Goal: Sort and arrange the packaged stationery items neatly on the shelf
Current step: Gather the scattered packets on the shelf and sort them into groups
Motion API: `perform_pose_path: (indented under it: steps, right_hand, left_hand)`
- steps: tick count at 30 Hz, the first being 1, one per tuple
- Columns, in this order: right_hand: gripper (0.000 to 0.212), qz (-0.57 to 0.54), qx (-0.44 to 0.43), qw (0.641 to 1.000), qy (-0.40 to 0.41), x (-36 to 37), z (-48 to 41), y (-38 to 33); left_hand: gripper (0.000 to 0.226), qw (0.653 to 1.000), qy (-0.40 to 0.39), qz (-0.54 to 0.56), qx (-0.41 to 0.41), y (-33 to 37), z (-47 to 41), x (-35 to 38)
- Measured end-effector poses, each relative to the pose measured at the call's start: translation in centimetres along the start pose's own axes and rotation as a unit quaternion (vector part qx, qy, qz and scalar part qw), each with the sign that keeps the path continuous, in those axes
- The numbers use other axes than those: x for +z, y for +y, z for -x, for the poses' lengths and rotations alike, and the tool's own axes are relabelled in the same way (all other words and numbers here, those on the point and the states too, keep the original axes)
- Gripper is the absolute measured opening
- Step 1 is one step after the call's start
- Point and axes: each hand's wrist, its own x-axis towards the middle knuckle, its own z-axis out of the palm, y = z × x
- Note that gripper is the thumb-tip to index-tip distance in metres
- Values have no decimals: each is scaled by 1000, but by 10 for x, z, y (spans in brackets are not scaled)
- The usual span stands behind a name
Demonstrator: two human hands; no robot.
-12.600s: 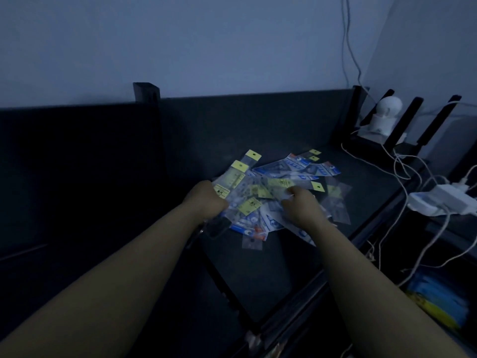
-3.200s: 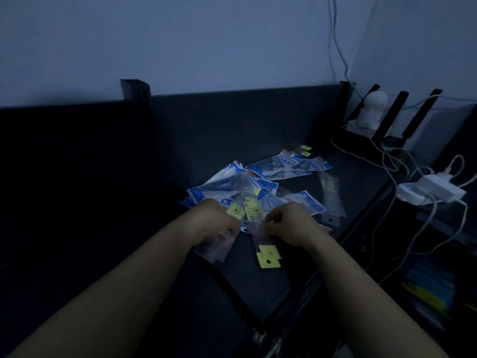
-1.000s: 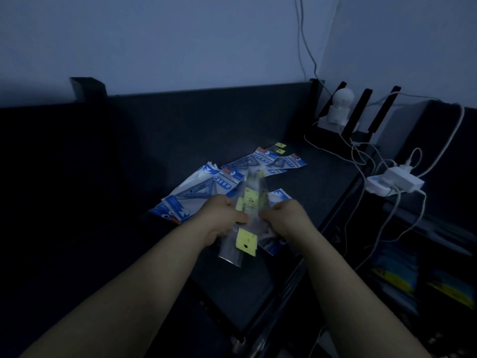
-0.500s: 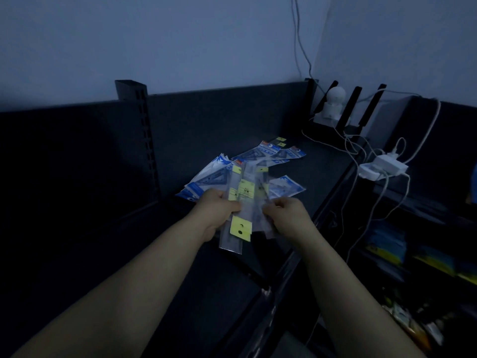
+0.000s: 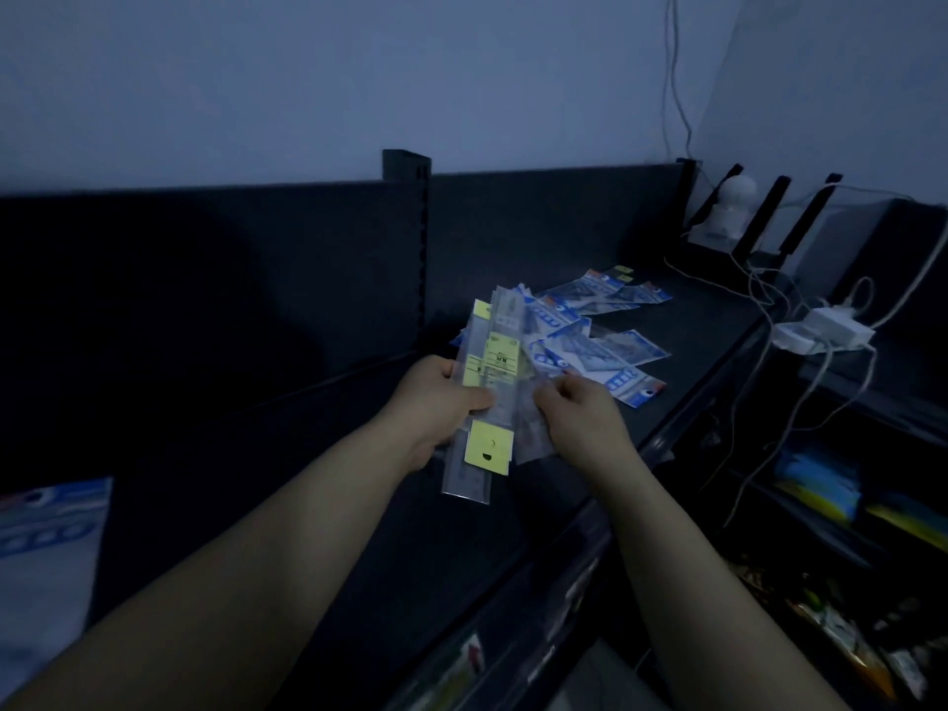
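A bundle of clear ruler packets with yellow labels (image 5: 496, 382) is held upright above the dark shelf (image 5: 359, 505). My left hand (image 5: 436, 402) grips the bundle's left edge, thumb across the front. My right hand (image 5: 577, 410) pinches its right side. Behind the hands, blue-and-white packets (image 5: 595, 346) lie spread on the shelf, with a few more (image 5: 610, 292) farther back. Another blue-and-white packet (image 5: 46, 546) shows at the lower left edge.
A black upright post (image 5: 405, 238) divides the shelf's back panel. At the right stand a small white camera (image 5: 728, 213), black antennas (image 5: 769, 213), a white power adapter (image 5: 826, 328) and loose cables (image 5: 759, 295). Lower shelves at the right hold coloured goods (image 5: 821, 484).
The view has swung left, showing a packet at the lower left. Both hands have kept the ruler bundle and lifted it a little, away from the spread blue packets.
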Motion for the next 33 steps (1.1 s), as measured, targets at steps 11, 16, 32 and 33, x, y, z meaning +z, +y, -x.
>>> perform_pose_path:
  steps: [11,16,32,33]
  right_hand:
    - [16,-51,-69,986,-141,57,54,-37]
    - [18,-64,-109,968,-215,90,93,-54]
    - [16,-73,-263,873,-405,212,298,-155]
    - [15,-78,-271,866,-412,221,314,-163]
  left_hand:
    - [27,983,183,19,-26,-15,96,-68]
    - [33,959,282,19,-17,-33,156,-98]
    - [35,858,511,19,-47,-72,401,-224]
    - [37,851,522,17,-49,-74,418,-236]
